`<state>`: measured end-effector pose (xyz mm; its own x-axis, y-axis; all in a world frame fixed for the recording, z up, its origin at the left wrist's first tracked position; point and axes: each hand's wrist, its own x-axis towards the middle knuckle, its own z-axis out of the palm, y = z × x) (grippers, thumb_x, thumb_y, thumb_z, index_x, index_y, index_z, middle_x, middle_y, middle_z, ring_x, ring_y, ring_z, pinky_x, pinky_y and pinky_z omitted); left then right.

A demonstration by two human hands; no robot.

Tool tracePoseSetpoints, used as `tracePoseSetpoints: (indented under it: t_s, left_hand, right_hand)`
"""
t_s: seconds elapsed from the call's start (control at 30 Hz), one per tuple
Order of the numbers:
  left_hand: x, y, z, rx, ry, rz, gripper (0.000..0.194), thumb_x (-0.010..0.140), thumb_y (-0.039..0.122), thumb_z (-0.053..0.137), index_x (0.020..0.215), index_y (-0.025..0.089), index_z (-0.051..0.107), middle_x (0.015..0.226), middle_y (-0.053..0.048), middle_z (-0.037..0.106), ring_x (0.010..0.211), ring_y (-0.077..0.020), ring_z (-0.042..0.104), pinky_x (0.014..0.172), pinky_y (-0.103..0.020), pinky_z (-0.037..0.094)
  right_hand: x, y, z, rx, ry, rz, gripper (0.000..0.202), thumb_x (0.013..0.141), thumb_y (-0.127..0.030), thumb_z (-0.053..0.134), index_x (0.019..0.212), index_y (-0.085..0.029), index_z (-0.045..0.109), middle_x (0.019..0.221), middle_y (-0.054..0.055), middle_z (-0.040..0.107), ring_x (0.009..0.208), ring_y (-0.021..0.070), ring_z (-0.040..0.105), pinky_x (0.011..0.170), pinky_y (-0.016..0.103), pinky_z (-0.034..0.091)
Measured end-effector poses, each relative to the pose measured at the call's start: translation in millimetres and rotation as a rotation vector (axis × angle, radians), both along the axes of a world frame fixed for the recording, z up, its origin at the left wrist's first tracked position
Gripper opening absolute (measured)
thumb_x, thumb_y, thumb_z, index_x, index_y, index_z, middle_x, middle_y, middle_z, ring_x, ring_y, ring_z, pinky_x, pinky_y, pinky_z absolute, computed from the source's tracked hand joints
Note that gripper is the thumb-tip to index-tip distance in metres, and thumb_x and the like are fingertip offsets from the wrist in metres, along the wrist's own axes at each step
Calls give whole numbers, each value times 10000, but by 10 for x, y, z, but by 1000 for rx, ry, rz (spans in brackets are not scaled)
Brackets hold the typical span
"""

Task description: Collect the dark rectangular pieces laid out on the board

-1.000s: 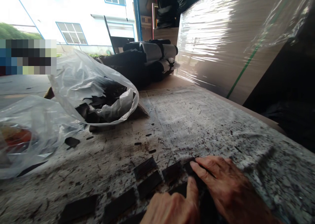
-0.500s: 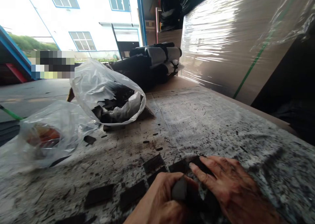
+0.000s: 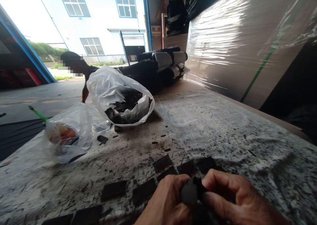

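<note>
At the lower edge of the view, my left hand (image 3: 170,198) is closed around a dark grey foam-like piece (image 3: 188,192). My right hand (image 3: 230,193) meets it from the right, thumb and fingers pinching the black edge of the same piece. How many layers the piece has I cannot make out. Just beyond my hands, several flat black rectangular pieces lie in rough rows on the cloth, among them one black piece (image 3: 206,164) near my right fingers and another black piece (image 3: 145,191) left of my left hand.
A stained pale cloth (image 3: 198,116) with black scraps covers the table. An open plastic bag (image 3: 148,116) of black offcuts stands beyond, beside a smaller clear bag (image 3: 86,132) with something orange inside. Black rolls (image 3: 163,58) and a wrapped stack (image 3: 223,47) are behind; a person (image 3: 71,61) is at back left.
My right hand has lifted off the black piece on the cloth and come back to my left hand, now pinching the held piece. The view has turned slightly left.
</note>
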<state>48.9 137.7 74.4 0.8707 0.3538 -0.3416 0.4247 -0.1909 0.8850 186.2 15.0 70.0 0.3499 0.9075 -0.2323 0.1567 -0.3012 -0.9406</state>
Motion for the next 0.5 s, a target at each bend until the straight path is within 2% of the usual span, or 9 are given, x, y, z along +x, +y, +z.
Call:
tracePoseSetpoints:
  t_s: [0.07,0.17,0.27,0.3,0.33,0.4,0.47,0.5]
  left_hand:
    - [-91,41,32,155,38,-57,206,695,209,476,830,186,628,664,28,543,648,-138,501,515,-219,322]
    - [-218,91,30,310,58,-55,315,666,196,495,943,240,639,710,20,625,663,-157,562,578,-231,384]
    - [-258,103,-13,363,4,35,380,743,338,520,1110,271,590,829,-6,671,700,-175,578,640,-252,428]
    - [-249,102,-26,355,0,31,397,755,383,532,1132,270,580,854,-11,669,702,-172,572,642,-250,427]
    - [-233,101,-35,328,8,-5,376,760,404,545,1103,261,596,832,-5,658,679,-157,554,620,-239,415]
    - [-188,101,-47,251,36,-102,209,765,344,554,917,226,635,678,39,578,585,-108,469,525,-207,345]
    - [-145,106,-53,205,26,-141,65,751,223,521,719,197,571,552,84,425,509,-73,342,452,-200,254]
    - [-129,110,-55,209,16,-120,61,726,179,513,668,193,521,534,93,375,498,-68,302,436,-200,229]
  right_hand:
    - [96,17,-9,-55,3,10,190,798,-352,591,696,-202,536,612,-51,562,545,101,520,505,174,418]
    - [218,51,23,-143,-179,112,133,819,-290,563,723,-200,583,664,-42,600,622,113,553,559,180,416]
    - [193,112,93,-165,-391,262,137,806,-188,529,765,-218,656,733,-37,668,703,128,612,623,181,418]
    - [158,132,114,-164,-423,308,163,789,-154,522,762,-223,667,745,-39,681,715,129,624,632,179,416]
    - [121,149,131,-165,-440,346,173,769,-134,524,746,-225,669,747,-41,688,718,129,630,632,179,412]
    - [61,170,150,-191,-448,364,150,750,-140,537,702,-223,652,741,-41,689,711,132,628,613,185,404]
    - [46,177,150,-226,-451,305,104,745,-179,558,668,-215,618,703,-40,668,685,133,608,585,196,391]
    - [58,180,144,-232,-439,267,95,746,-197,564,661,-211,603,682,-41,651,673,131,593,579,198,388]
